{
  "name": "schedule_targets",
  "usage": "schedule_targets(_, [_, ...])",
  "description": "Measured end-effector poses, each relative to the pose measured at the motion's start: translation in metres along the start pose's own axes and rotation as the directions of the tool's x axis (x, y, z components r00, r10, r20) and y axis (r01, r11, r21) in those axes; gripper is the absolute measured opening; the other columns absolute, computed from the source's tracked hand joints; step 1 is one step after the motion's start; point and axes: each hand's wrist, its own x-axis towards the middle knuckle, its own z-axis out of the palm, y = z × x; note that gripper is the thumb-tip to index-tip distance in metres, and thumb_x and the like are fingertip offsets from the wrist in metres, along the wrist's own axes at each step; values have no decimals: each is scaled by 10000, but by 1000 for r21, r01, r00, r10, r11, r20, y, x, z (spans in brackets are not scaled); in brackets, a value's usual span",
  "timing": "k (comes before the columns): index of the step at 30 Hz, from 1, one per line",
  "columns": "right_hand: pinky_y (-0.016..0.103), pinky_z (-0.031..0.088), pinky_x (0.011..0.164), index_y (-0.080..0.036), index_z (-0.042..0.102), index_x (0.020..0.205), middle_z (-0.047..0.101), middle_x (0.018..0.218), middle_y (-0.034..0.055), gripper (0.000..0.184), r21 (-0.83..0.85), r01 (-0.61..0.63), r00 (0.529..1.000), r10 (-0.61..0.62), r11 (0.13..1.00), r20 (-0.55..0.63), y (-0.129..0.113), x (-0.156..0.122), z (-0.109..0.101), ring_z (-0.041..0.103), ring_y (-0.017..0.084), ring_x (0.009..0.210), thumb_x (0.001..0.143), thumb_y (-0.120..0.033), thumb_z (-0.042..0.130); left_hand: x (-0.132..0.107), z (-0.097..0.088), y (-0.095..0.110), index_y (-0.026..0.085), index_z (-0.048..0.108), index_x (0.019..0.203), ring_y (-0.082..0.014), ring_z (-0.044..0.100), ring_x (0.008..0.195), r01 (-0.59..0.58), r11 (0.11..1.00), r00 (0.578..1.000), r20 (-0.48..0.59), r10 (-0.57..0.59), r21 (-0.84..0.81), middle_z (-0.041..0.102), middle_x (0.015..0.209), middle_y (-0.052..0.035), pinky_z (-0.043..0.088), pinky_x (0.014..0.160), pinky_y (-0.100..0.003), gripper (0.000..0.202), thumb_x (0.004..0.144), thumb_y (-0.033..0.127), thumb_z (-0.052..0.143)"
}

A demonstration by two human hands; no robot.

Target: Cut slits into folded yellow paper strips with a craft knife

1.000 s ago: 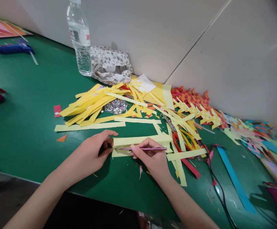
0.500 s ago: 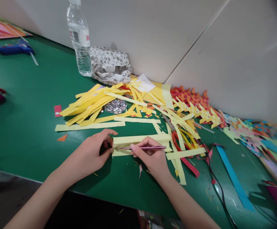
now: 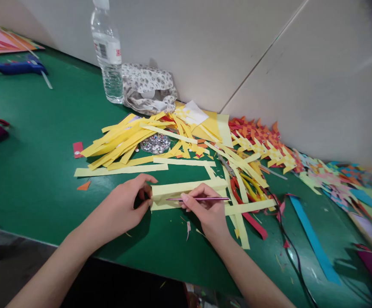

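Observation:
My left hand [image 3: 125, 207] pinches the left end of a pale yellow paper strip [image 3: 186, 188] lying on the green table [image 3: 38, 141]. My right hand [image 3: 207, 211] grips a thin purple pencil-like tool [image 3: 205, 199], laid along the strip with its tip pointing left. A heap of yellow paper strips [image 3: 131, 139] lies just beyond both hands, and more pale strips cross to the right.
A water bottle [image 3: 108, 51] and a patterned cloth pouch [image 3: 147, 87] stand by the wall. A dish of googly eyes [image 3: 156, 143], red-handled scissors [image 3: 246, 192], woven paper fish [image 3: 263, 141], a black cable [image 3: 293, 252], a blue strip [image 3: 314, 241] and a blue glue gun [image 3: 17, 66] lie around.
My right hand has slid the purple tool a little to the right along the yellow strip. The left hand stays put.

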Motion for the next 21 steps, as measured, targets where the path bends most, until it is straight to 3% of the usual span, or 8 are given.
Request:
schedule_targets(10, [228, 498, 515, -196, 651, 686, 709, 608, 13, 221, -62, -70, 995, 74, 996, 66, -4, -1, 4, 636, 129, 528, 706, -343, 815, -2, 1, -1, 237, 469, 1163, -156, 575, 729, -11, 1000, 1000, 10, 11, 2, 612, 833, 20, 435, 648, -261, 303, 861, 216, 489])
schedule_targets(16, [199, 409, 397, -195, 654, 691, 692, 593, 11, 238, -97, -103, 991, 110, 990, 70, -6, -2, 5, 593, 122, 492, 704, -375, 810, -6, 1, -2, 245, 469, 1185, -172, 574, 798, -25, 999, 1000, -1, 25, 42, 589, 881, 8, 451, 685, -279, 366, 826, 202, 524])
schedule_targets(21, [211, 469, 505, -192, 644, 677, 689, 595, 3, 227, -96, -48, 996, 55, 994, 73, -2, 1, 4, 612, 115, 533, 709, -343, 810, -7, 4, -5, 249, 477, 1200, -174, 560, 819, -40, 997, 999, -11, 40, 69, 565, 902, -4, 464, 704, -289, 369, 837, 198, 515])
